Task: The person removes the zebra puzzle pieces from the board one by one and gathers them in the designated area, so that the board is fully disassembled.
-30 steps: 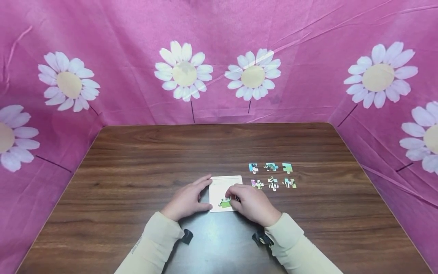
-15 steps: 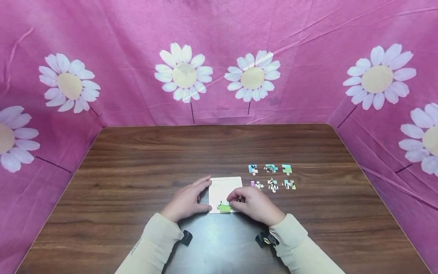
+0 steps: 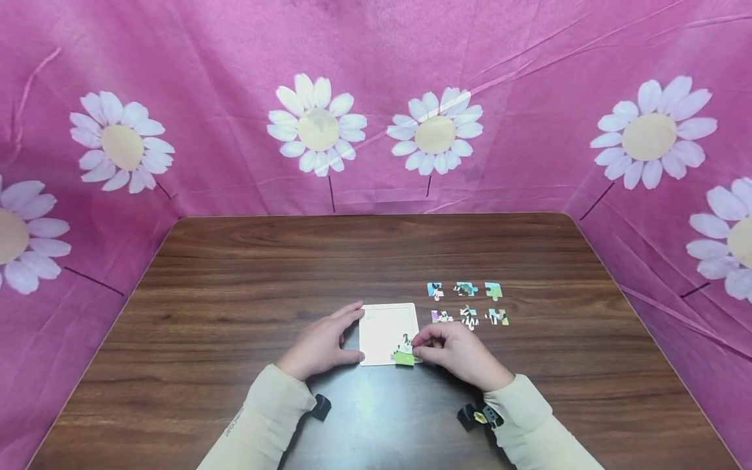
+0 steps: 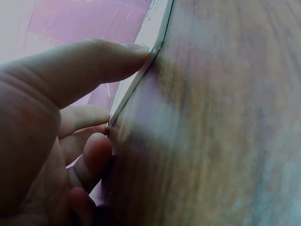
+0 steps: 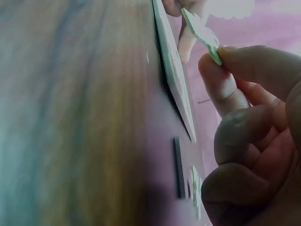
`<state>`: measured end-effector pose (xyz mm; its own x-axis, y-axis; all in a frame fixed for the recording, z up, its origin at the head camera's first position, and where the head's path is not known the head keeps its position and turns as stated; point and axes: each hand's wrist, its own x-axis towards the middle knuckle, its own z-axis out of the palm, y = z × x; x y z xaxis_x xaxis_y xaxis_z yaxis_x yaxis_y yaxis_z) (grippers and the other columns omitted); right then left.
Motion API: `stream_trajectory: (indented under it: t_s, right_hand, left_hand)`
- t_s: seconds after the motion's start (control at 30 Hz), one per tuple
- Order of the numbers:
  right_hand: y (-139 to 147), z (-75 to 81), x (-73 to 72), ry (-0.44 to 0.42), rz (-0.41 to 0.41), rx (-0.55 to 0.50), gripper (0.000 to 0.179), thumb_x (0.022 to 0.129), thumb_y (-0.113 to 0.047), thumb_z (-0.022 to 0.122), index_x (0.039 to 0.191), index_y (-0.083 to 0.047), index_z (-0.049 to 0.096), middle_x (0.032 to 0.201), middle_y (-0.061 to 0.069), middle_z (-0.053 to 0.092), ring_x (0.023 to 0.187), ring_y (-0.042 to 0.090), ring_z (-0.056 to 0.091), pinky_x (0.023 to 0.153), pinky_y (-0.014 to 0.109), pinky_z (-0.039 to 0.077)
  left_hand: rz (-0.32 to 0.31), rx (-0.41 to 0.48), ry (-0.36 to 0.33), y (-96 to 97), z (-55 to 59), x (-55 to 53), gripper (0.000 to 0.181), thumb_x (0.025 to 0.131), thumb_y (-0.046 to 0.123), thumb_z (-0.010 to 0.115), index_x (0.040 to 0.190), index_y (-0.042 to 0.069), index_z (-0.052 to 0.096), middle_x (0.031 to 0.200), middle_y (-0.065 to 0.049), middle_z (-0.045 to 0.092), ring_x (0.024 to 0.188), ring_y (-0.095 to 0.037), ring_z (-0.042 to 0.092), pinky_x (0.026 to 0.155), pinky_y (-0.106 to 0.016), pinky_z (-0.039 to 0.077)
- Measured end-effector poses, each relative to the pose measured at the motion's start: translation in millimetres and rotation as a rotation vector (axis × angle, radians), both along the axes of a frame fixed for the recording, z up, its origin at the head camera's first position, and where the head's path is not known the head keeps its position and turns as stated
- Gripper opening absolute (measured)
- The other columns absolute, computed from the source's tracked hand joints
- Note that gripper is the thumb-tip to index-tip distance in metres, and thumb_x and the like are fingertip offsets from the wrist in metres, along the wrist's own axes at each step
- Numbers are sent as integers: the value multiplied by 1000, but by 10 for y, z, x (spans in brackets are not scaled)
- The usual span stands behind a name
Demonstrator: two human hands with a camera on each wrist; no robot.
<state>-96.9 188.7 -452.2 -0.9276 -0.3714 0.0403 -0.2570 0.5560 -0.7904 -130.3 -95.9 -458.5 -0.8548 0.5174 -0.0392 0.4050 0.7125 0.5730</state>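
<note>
My left hand [image 3: 322, 342] rests against the left edge of a square white puzzle tray [image 3: 376, 326], thumb and index finger spread apart along that edge. In the left wrist view the thumb touches the tray's side. With thumb and index finger, my right hand [image 3: 461, 356] pinches a puzzle piece [image 3: 404, 354] with a green strip and a black-and-white print. The piece is over the tray's lower right corner. In the right wrist view the piece [image 5: 202, 35] is raised and tilted above the tray [image 5: 176, 75].
Several loose puzzle pieces lie in two rows right of the tray, among them a green one [image 3: 493, 290] and a striped one [image 3: 469, 318]. The brown wooden table [image 3: 264, 261] meets a pink cloth [image 3: 376, 186] with daisies behind and at both sides.
My right hand has moved right with the puzzle piece, from the tray's lower middle to its lower right corner. The left hand and tray have stayed in place.
</note>
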Motion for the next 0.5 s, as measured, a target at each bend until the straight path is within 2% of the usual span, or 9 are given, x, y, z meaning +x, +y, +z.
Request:
stream_trajectory:
  t_s: [0.23, 0.5]
  right_hand:
    - [186, -28, 47, -64, -103, -83, 6, 85, -16, 80, 90, -14, 79, 83, -7, 72, 73, 3, 60, 66, 22, 49]
    - [374, -59, 81, -48, -160, -138, 5, 86, -15, 79, 91, -12, 78, 87, -4, 74, 76, 3, 61, 66, 22, 49]
  left_hand:
    - [-2, -2, 8, 1, -9, -8, 79, 78, 35, 82, 148, 13, 51, 157, 6, 42, 67, -1, 47, 73, -31, 43]
    - [-6, -5, 6, 2, -5, -10, 79, 79, 35, 81, 148, 13, 51, 158, 6, 41, 67, 0, 48, 73, -31, 43]
